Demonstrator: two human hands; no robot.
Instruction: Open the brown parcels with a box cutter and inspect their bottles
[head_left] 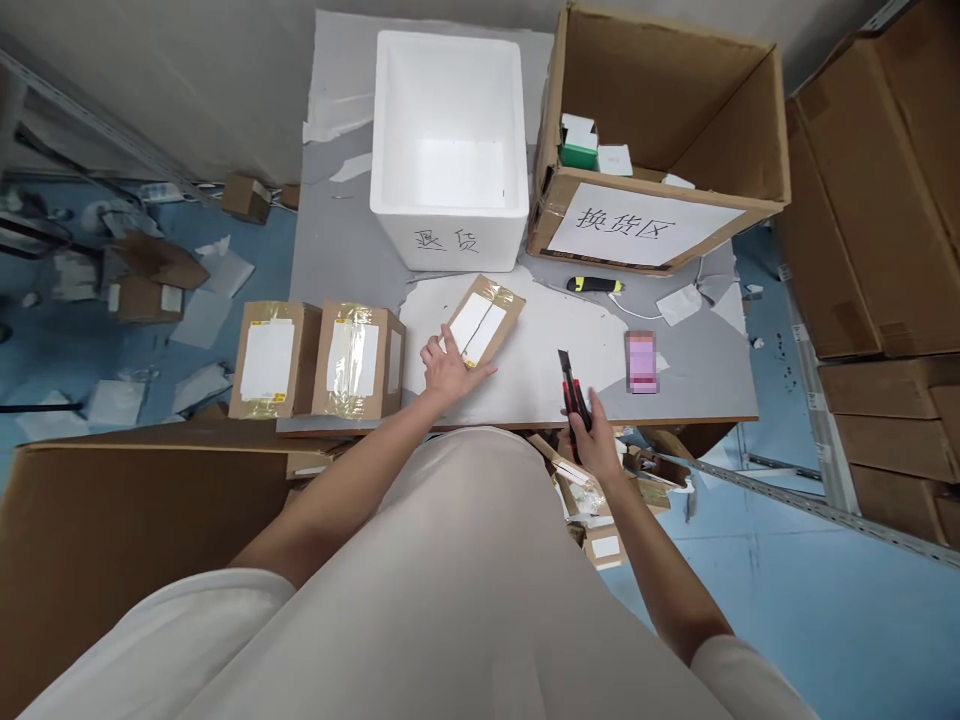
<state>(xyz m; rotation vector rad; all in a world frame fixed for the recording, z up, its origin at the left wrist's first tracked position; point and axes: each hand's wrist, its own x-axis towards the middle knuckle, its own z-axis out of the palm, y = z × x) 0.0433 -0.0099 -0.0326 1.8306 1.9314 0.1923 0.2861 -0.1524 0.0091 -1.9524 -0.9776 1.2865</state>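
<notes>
A small cardboard box (501, 346) with a white label and clear tape lies at a slant on the pale sheet in the middle of the table. My left hand (448, 372) rests on its lower left corner, fingers spread. A dark line runs along the label; I cannot tell whether it is a cut. My right hand (598, 446) grips a red and black utility knife (574, 397) at the table's front edge, its blade pointing up and away from me, apart from the box.
Two taped cartons (274, 365) stand at the table's left. Behind are a white foam box (450, 225) and a large cardboard box (675, 60) holding small boxes. A yellow-black cutter (595, 285) and a blurred pink item (643, 362) lie right. Stacked cartons (862, 200) flank the right side.
</notes>
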